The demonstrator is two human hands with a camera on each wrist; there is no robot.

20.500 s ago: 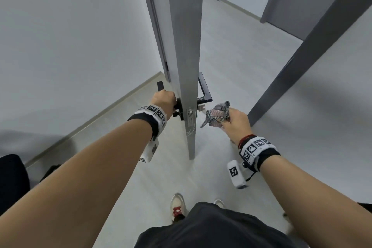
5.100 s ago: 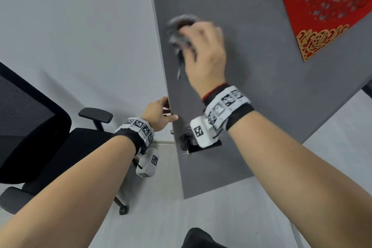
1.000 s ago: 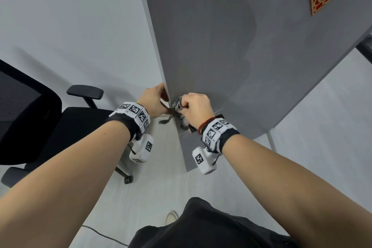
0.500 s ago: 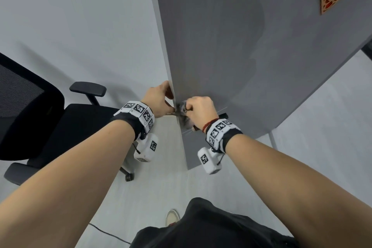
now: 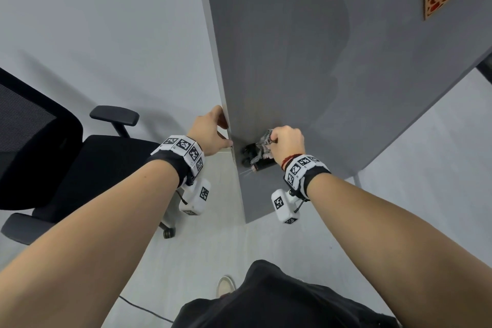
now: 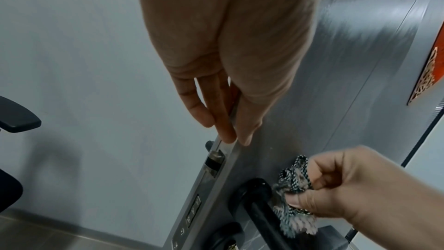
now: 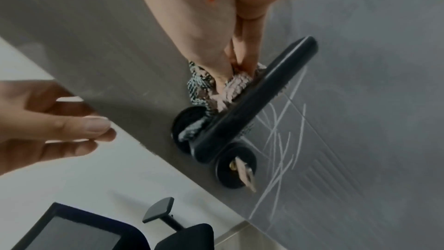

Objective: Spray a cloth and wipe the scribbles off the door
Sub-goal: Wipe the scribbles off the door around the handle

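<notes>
Both bare forearms reach forward, roughly parallel. Left hand [image 5: 210,132] sits on the left, pinching the door [image 5: 292,61] edge: thumb on the near face, fingers [image 6: 192,102] straight along the far side. Right hand [image 5: 287,141] is just right of it, knuckles up, fist closed on a bunched cloth [image 5: 263,141], thumb pressed into it.

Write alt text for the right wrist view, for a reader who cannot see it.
The right hand grips a bunched checked cloth pushed in between the black lever handle and the grey door. White scribbles mark the door just past the handle, beside a key in the lock. The left hand holds the door's edge.
</notes>
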